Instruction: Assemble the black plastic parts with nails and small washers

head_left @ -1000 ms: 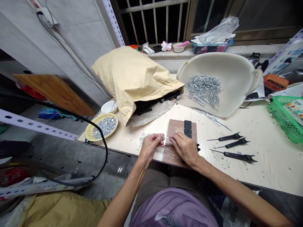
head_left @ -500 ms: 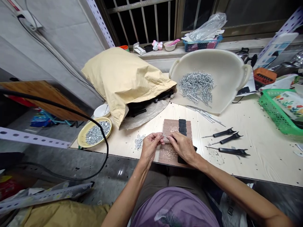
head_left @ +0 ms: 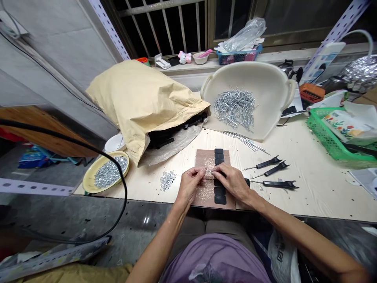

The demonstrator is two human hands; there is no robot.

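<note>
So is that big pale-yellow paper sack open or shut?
Open: the pale-yellow paper sack gapes at one end, with black pieces showing inside.

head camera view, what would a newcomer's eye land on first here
Probably the bulky cream sack at the back left of the table, its open mouth showing black pieces. Next, likely, the large pale basin to its right, holding a heap of shiny metal pins. Then, front and centre, the left hand and right hand pinch a thin metal piece above a brown board.
</note>
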